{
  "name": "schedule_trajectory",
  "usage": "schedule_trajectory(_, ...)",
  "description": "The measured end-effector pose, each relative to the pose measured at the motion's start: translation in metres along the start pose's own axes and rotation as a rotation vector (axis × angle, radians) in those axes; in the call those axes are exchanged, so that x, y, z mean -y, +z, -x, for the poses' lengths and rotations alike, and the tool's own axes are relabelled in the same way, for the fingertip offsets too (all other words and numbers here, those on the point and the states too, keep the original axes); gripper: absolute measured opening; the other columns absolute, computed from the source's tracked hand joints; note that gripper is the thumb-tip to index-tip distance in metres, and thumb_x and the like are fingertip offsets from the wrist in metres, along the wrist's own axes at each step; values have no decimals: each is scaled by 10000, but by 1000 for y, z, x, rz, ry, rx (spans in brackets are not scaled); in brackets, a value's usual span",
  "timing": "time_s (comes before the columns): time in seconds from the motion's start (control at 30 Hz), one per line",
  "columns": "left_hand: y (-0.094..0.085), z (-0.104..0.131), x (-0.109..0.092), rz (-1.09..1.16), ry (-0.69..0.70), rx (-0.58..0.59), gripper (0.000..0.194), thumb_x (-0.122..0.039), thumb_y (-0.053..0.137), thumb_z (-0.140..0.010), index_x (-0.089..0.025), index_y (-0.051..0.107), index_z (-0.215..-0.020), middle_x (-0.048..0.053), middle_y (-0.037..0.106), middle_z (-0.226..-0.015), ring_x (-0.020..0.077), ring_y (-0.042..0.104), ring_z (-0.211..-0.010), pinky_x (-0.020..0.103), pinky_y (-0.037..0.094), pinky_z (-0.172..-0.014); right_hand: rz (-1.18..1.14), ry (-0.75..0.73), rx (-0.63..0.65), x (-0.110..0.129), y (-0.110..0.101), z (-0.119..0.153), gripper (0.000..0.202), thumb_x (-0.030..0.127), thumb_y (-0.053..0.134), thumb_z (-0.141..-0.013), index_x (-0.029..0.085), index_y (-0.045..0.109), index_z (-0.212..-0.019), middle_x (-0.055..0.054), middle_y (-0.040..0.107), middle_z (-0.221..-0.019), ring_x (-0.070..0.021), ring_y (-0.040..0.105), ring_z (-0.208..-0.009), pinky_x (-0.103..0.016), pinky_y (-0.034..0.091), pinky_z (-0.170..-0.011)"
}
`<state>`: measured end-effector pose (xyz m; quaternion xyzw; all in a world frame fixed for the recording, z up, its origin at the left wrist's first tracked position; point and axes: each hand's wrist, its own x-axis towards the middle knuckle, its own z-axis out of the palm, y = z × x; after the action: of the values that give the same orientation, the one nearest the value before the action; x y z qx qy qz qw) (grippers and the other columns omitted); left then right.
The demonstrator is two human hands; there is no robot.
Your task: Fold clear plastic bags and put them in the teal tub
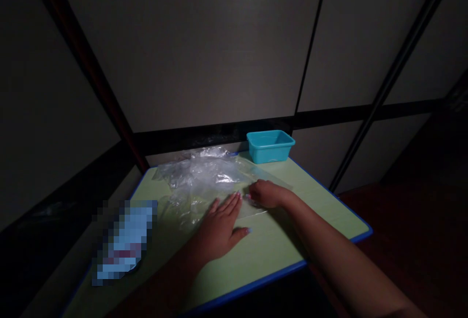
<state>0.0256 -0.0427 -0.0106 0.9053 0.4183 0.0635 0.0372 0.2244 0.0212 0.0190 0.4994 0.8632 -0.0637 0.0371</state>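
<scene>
A crumpled clear plastic sheet or bag (208, 174) lies over the back and middle of the light green table (256, 264). My left hand (221, 225) rests palm down on its near edge, fingers extended and thumb out to the right. Just to the right, my right hand (265, 194) is curled with its fingers pressed together over the flatter part of the plastic. What those fingers hold, if anything, is hidden beneath them.
A turquoise plastic basin (269, 152) stands at the table's back edge. At the left edge lies a pixelated light blue item (127, 240). Large cabinet panels (219, 55) rise directly behind the table.
</scene>
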Motion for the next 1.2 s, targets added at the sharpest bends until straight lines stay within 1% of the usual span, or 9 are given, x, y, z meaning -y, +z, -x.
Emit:
schedule_trajectory(0.07,-3,0,4,-27,-27,-51,715,-545,337,-904,-148,155,-1470,109,156,-1528,238,131,-1410,493,144,-1128,-10,8,8,2,-2,1,275,304,441,-905,152,670,-925,-141,689,-946,-231,626,-830,-269,380,-642)
schedule_trajectory(0.13,-3,0,8,-43,-62,-65,724,-537,350,-901,-133,154,-1469,113,147,-1528,240,119,-1411,493,152,-1126,-21,17,14,4,-4,2,294,316,431,-912,146,668,-947,-144,692,-953,-228,631,-820,-263,370,-623)
schedule_trajectory(0.37,9,1,16,-29,-113,43,662,-526,308,-913,-154,223,-1454,110,196,-1519,244,171,-1401,518,191,-1105,-58,34,-8,4,-3,1,301,320,454,-901,132,683,-952,-137,706,-926,-199,625,-748,-250,355,-581)
schedule_trajectory(0.5,4,1,14,-62,-117,-9,643,-502,342,-909,-181,227,-1454,104,203,-1516,263,175,-1399,578,103,-1103,-66,37,-35,1,0,-3,267,310,490,-879,138,693,-911,-128,707,-916,-194,620,-736,-249,343,-572)
schedule_trajectory(0.57,-1,0,15,-67,-125,-32,625,-480,345,-913,-183,234,-1452,96,197,-1518,253,172,-1401,577,89,-1104,-76,36,-49,0,0,-4,253,304,499,-872,146,695,-899,-117,708,-909,-184,611,-730,-245,338,-570)
schedule_trajectory(0.73,-9,-1,22,-60,-155,-2,614,-448,342,-917,-164,230,-1450,101,159,-1523,240,160,-1405,581,115,-1094,-104,40,-73,-2,1,-4,257,336,517,-861,143,685,-887,-99,702,-856,-161,575,-675,-243,306,-534)
schedule_trajectory(0.97,-2,3,30,-79,-198,46,563,-444,292,-933,-185,286,-1433,105,182,-1517,247,166,-1402,587,157,-1079,-127,45,-75,-6,2,-4,247,381,567,-836,155,655,-879,-67,682,-823,-144,553,-661,-232,287,-513)
schedule_trajectory(1.1,-3,4,30,-122,-217,-29,591,-459,304,-927,-166,275,-1439,123,151,-1518,261,142,-1406,592,177,-1066,-130,45,-79,-4,0,-2,250,385,567,-838,155,648,-895,-66,681,-840,-141,554,-670,-232,290,-517)
schedule_trajectory(1.2,-3,4,29,-152,-218,-12,600,-464,304,-923,-155,280,-1438,120,141,-1519,271,112,-1410,599,183,-1060,-132,43,-78,-3,-1,-1,268,402,565,-841,157,644,-918,-70,683,-872,-148,566,-698,-233,298,-529)
